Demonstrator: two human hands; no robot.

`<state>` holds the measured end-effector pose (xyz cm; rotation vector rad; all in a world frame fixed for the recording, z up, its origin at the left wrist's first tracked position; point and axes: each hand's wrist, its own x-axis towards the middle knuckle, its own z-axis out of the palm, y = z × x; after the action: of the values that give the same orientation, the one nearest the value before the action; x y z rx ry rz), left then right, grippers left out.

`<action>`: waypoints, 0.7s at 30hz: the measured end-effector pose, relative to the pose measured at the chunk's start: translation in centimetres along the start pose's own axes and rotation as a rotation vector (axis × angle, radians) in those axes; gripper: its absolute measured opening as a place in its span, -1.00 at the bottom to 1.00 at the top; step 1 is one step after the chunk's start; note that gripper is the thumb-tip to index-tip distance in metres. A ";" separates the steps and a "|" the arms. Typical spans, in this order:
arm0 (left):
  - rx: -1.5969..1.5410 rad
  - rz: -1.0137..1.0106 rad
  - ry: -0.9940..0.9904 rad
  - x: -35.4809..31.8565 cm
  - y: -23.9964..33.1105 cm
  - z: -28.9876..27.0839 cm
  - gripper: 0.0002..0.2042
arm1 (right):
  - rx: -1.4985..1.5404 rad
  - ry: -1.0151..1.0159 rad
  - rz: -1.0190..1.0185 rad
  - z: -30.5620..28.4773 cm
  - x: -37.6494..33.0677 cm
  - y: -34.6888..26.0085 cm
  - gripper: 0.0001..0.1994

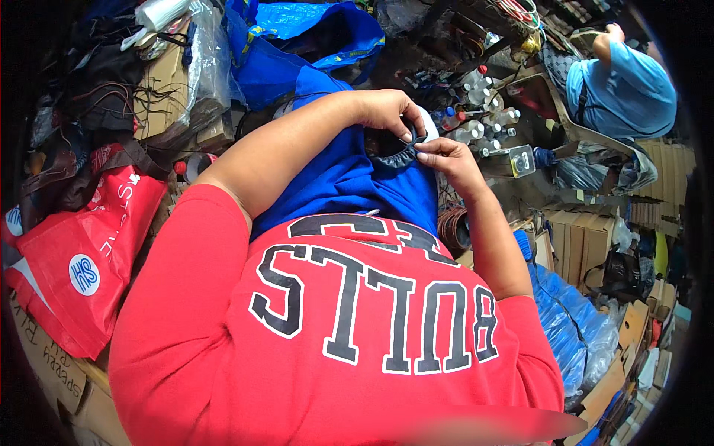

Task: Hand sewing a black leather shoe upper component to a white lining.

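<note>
Over my lap, on blue shorts, I hold a dark item with a gathered edge and a dark hollow inside. A white rounded part shows at its far right side, and its exact kind I cannot make out; it may be a shoe. My left hand bends over it from the left, thumb and fingers pinching its upper rim. From the right, my right hand pinches the same rim between thumb and forefinger. The two hands' fingertips are close together.
Several plastic bottles stand right of my hands. A blue bag lies open ahead. On the left are a red bag and cardboard. Blue wrapped bundles and boxes crowd the right. Another person in a blue shirt is at far right.
</note>
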<state>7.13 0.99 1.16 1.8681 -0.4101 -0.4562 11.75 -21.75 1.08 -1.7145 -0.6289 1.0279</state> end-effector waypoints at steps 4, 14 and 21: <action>0.341 0.041 0.437 -1.6 0.2 1.3 -0.72 | -0.396 0.111 -0.257 0.4 -1.0 -1.1 -0.76; 0.395 0.019 0.662 -7.7 1.0 5.5 -0.81 | -0.863 0.402 -0.404 5.0 -3.7 -1.2 -0.67; 0.817 0.119 0.838 -7.4 0.6 6.0 -0.89 | -0.792 0.391 -0.353 4.4 -3.7 -1.2 -0.69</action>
<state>-2.33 -0.47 0.64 2.5727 -0.1207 0.6852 6.22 -22.07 2.86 -2.2792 -1.1167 0.1606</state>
